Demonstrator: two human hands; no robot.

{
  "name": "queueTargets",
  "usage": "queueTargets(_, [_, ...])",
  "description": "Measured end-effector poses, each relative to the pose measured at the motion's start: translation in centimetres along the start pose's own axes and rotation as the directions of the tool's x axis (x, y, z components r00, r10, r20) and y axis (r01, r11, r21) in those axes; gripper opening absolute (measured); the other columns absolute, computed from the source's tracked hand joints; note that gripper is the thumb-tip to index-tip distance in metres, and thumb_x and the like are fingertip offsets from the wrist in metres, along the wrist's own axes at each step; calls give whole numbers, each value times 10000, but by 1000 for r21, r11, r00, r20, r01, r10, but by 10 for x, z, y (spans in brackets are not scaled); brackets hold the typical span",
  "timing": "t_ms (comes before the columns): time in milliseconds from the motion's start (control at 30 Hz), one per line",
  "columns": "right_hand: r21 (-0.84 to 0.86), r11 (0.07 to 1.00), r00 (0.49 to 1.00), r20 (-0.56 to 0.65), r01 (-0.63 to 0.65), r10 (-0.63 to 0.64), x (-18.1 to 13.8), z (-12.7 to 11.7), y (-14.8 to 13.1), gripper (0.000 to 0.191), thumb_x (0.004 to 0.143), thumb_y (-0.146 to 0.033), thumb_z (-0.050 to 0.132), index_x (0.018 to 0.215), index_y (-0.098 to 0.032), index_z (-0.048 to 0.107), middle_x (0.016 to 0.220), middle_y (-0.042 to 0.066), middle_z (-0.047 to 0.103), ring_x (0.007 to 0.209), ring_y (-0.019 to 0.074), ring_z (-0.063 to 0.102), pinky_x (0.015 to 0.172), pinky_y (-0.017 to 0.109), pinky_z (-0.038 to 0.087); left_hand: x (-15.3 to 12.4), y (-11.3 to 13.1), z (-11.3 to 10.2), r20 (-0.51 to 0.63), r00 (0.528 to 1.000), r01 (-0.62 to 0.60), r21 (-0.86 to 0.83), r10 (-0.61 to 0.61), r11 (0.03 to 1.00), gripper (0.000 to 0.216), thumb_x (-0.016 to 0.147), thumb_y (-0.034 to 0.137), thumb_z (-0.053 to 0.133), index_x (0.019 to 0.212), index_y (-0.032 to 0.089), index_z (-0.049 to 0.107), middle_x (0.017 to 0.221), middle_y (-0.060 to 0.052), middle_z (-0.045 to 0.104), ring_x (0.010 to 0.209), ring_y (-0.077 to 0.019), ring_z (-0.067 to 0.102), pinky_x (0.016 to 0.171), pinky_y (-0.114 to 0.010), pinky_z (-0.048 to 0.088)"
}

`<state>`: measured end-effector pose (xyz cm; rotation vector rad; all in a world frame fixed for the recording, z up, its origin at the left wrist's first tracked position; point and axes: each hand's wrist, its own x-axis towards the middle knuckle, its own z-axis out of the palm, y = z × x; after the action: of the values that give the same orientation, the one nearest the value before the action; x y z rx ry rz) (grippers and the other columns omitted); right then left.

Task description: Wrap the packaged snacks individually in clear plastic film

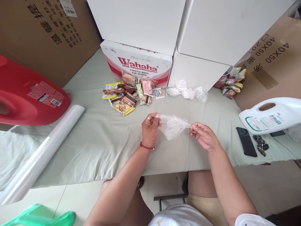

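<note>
A thin clear plastic bag [173, 125] is stretched between my hands, just above the green cloth [174, 157]. My left hand [150, 127] pinches its left corner, a gold ring and a red bracelet showing. On the other side, the fingers of my right hand [202, 134] are closed on the bag's twisted right end. Beyond my left hand lies a pile of wrapped snacks [127, 97] in yellow, brown, pink and green packets. Several crumpled clear plastic bags [188, 93] sit behind the one I hold.
A Wahaha water carton [141, 64] and white boxes [202, 70] stand at the back. On the left are a red jug [30, 94] and a plastic roll [47, 153]. A white detergent bottle [270, 116], phone [246, 141], keys [261, 145] and more snacks [232, 82] lie right.
</note>
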<state>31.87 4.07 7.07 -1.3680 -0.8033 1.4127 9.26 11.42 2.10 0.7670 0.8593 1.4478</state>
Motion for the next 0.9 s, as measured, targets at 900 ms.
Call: queueTargets(900, [-564, 786, 955, 12, 251, -297, 8, -8, -16, 285, 891, -513, 685, 883, -232, 730, 889, 19, 650, 814, 166, 563, 811, 325, 457, 2, 21, 3, 67, 997, 40, -99, -34, 994, 367, 698, 476, 869, 873, 199, 704, 562, 87, 443, 456, -41, 325, 443, -196, 269])
